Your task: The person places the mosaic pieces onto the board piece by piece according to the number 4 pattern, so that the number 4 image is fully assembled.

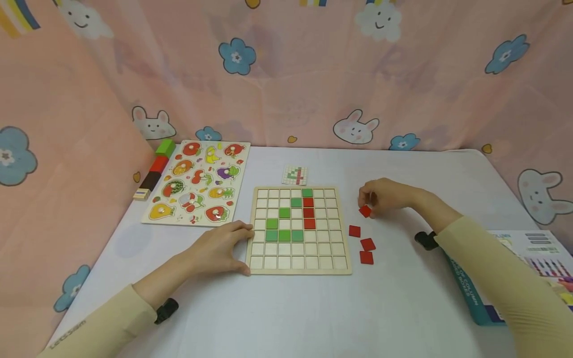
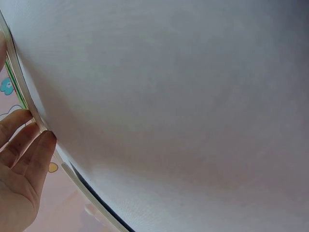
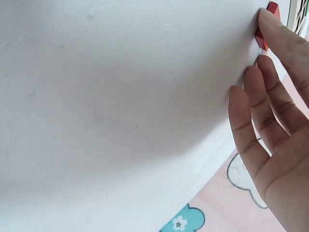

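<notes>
A wooden grid board (image 1: 300,272) lies mid-table, with several green tiles (image 1: 284,235) and three red tiles (image 1: 309,213) set in its squares. At its left edge rests my left hand (image 1: 219,248), thumb by the near corner; in the left wrist view its fingertips touch the board's side. My right hand (image 1: 382,195), to the board's right, pinches a red square tile (image 1: 365,212) low over the table. In the right wrist view the thumb lies against that tile (image 3: 261,39). Three loose red tiles (image 1: 368,244) lie nearer me. Behind the board is a small pattern card (image 1: 295,175).
A fruit puzzle board (image 1: 239,199) lies at the back left, beside a row of green, red and black blocks (image 1: 159,163). At the right, a teal-edged box (image 1: 465,286) sits partly under my right forearm. Pink patterned cloth (image 1: 286,89) surrounds the table.
</notes>
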The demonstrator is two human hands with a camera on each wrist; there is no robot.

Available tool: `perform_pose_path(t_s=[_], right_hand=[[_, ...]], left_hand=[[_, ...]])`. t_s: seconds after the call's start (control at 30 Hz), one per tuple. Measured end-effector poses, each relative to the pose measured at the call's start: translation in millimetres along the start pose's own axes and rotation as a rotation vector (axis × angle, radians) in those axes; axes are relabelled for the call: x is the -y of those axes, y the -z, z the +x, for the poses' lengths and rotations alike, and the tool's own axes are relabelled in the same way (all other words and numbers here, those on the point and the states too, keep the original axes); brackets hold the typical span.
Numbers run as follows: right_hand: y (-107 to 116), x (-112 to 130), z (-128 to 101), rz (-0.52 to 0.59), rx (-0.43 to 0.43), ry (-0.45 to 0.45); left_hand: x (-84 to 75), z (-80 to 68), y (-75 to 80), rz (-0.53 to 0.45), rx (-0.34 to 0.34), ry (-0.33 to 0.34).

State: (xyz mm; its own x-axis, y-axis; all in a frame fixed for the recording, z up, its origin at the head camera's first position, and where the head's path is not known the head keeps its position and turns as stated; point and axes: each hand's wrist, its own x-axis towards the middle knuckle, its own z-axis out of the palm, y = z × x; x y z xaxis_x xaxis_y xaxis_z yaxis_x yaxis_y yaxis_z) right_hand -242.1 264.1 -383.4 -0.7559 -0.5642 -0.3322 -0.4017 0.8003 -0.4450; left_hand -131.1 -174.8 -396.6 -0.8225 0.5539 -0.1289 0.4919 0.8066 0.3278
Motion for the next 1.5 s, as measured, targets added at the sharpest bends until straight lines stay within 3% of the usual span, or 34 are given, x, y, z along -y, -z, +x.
perform_pose_path(t_s=[0.17, 0.57, 0.87, 1.2, 1.5], right_hand=[[-4, 3, 9, 0.011, -0.061, -0.041], [-6, 33, 21, 0.103, -0.167, 0.044], [-25, 83, 32, 0.278, -0.096, 0.054], [-53, 107, 41, 0.252, -0.081, 0.118], [-56, 107, 41, 0.199, -0.116, 0.184]], left_hand=[[0.4, 0.2, -0.5, 0.002, 0.001, 0.0], [2.8, 0.9, -2.2, 0.014, -0.006, -0.008], [2.9, 0.6, -1.7, 0.012, -0.004, -0.005], [2.2, 0.0, -1.7, 0.004, -0.004, -0.009], [2.2, 0.7, -1.8, 0.0, -0.003, -0.006]])
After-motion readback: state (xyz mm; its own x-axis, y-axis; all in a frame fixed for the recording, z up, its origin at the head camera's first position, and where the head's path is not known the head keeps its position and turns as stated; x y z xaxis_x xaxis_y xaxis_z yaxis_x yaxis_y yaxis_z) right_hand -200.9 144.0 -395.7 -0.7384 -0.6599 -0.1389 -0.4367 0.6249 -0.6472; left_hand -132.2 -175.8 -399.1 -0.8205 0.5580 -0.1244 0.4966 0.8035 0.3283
